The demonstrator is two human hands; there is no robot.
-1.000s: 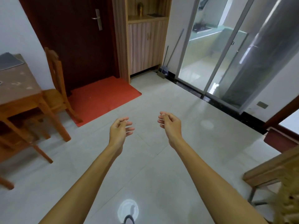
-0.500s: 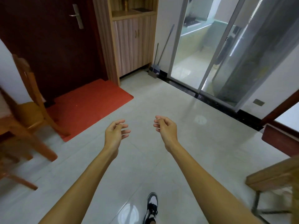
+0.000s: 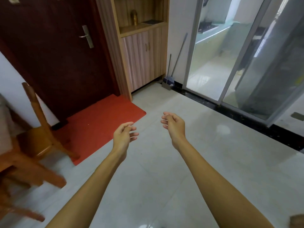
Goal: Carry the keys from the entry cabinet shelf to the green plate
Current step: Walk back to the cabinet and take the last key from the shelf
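Note:
The wooden entry cabinet [image 3: 144,51] stands against the far wall beside the dark door. Its open shelf [image 3: 136,27] holds a brass-coloured jar [image 3: 134,18] and a flat dark object [image 3: 152,22]; I cannot make out any keys from here. No green plate is in view. My left hand [image 3: 124,137] and my right hand [image 3: 174,125] are held out over the floor tiles, well short of the cabinet. Both hold nothing, with fingers loosely curled and apart.
A dark red door [image 3: 54,55] with a metal handle is at the left, a red mat [image 3: 100,122] lying before it. A wooden chair [image 3: 39,139] stands at the left edge. A broom [image 3: 169,79] leans by the cabinet. Glass sliding doors [image 3: 230,60] fill the right.
The view has come closer to the cabinet and door, and the table at the left has slid out of sight. Both hands stay held out in front, holding nothing.

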